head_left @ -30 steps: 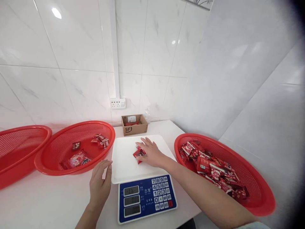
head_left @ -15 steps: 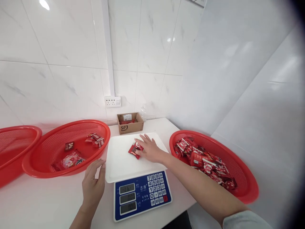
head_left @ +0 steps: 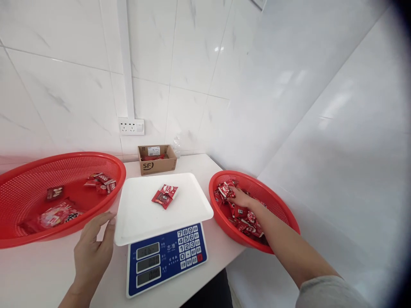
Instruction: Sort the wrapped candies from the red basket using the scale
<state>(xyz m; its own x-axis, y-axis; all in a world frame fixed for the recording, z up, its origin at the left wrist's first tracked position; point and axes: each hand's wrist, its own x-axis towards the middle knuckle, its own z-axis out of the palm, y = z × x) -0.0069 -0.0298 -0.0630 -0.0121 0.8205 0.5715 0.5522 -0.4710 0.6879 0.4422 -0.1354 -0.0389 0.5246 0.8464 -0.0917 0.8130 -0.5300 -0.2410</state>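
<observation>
My left hand (head_left: 94, 248) is at the left edge of the white weighing tray (head_left: 138, 222), its fingertips at the rim, with thumb and fingers apart and nothing held. Two small red candy packets (head_left: 165, 196) lie overlapping on the tray, which sits on a blue-panelled digital scale (head_left: 167, 261). Inside the right red basket (head_left: 285, 214), my right hand (head_left: 242, 199) reaches down into a pile of red candy packets (head_left: 248, 224). Its fingers close on a red and white packet (head_left: 224, 189) at the pile's far left; some fingertips are hidden.
Left of the scale stands another red basket (head_left: 120, 175) with a few packets and a larger red bag (head_left: 53, 216). A small open cardboard box (head_left: 160, 166) stands behind the tray, near the tiled wall (head_left: 199, 115). A wall socket (head_left: 131, 126) is above it.
My right hand has left the packets on the tray and moved right into the basket. My left hand stays by the tray edge. The view has turned to the right.
</observation>
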